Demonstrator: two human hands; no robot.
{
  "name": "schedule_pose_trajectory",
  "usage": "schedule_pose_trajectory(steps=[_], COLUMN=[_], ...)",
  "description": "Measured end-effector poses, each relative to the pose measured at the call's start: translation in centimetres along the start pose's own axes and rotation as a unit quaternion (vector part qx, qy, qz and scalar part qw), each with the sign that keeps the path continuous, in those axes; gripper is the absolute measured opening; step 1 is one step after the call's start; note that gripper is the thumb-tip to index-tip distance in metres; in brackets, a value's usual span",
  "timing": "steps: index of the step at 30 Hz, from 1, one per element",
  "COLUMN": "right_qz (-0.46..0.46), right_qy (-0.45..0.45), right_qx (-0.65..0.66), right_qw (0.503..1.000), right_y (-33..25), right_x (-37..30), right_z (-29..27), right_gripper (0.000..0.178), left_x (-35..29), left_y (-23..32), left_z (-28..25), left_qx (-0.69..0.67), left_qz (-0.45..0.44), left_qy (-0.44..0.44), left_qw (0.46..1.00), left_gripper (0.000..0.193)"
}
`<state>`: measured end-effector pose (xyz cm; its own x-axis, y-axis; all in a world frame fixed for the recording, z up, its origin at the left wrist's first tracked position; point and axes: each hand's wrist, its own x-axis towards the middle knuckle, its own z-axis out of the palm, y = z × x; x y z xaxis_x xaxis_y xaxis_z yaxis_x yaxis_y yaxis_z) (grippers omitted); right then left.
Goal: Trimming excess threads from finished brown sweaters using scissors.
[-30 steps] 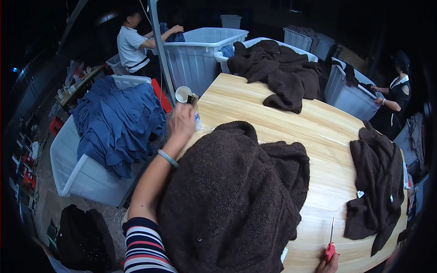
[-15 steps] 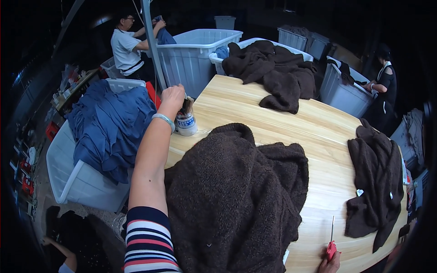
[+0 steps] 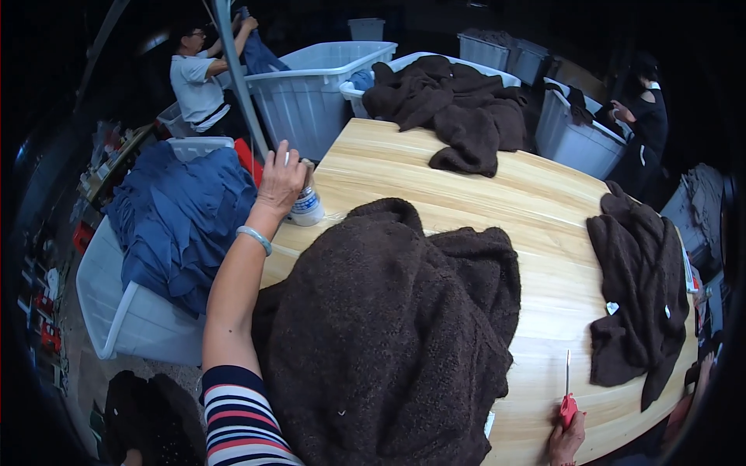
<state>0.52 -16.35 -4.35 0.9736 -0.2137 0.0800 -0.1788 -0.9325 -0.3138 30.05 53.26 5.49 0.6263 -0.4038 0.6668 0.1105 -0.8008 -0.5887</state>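
Note:
My left hand point(image 3: 281, 182), with a pale bangle point(image 3: 255, 240) on its wrist, is raised at the table's left edge. Its fingers are apart, and I make out nothing held in them. Just beside it stands a jar point(image 3: 308, 210) with a blue-and-white label; the hand partly covers what is inside. At the lower right, my right hand point(image 3: 567, 441) grips red-handled scissors point(image 3: 569, 405), their slim blade pointing away from me. Between my arms a dark brown knitted garment point(image 3: 388, 326) lies heaped on the wooden table point(image 3: 544, 256).
Another brown garment point(image 3: 639, 295) lies at the table's right side. More brown knitwear point(image 3: 458, 105) spills from a bin onto the far edge. Left stands a bin point(image 3: 101, 303) of blue cloth point(image 3: 179, 225). Two people point(image 3: 200, 81) work at bins beyond the table.
My left hand has gone from closed fingers over the jar's top to spread fingers at its left side. The whole view has shifted slightly. My right hand keeps the scissors.

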Motion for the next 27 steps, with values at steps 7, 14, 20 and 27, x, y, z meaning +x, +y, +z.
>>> schedule_pose_trajectory(steps=[7,14,20,27], right_qz=[0.009,0.051,0.013,0.032], right_qy=[0.067,0.039,0.049,0.056], right_qx=[-0.004,-0.036,-0.042,-0.044], right_qw=[0.998,0.997,0.998,0.997], right_y=[-0.8,-1.0,-1.3,-0.6], right_x=[0.3,0.0,0.7,-0.2], right_z=[2.1,0.9,1.3,1.2], right_gripper=[0.026,0.029,0.03,0.031], left_x=[-2.9,-0.4,-3.3,-2.2], left_y=[-7.1,-2.8,-2.2,0.8], left_z=[8.6,12.5,9.8,3.8], left_qx=[-0.114,-0.09,-0.137,-0.222], left_qz=[-0.059,-0.056,-0.072,-0.077], left_qy=[-0.062,-0.077,-0.071,-0.056], left_qw=[0.99,0.991,0.985,0.97], left_gripper=[0.035,0.031,0.042,0.023])
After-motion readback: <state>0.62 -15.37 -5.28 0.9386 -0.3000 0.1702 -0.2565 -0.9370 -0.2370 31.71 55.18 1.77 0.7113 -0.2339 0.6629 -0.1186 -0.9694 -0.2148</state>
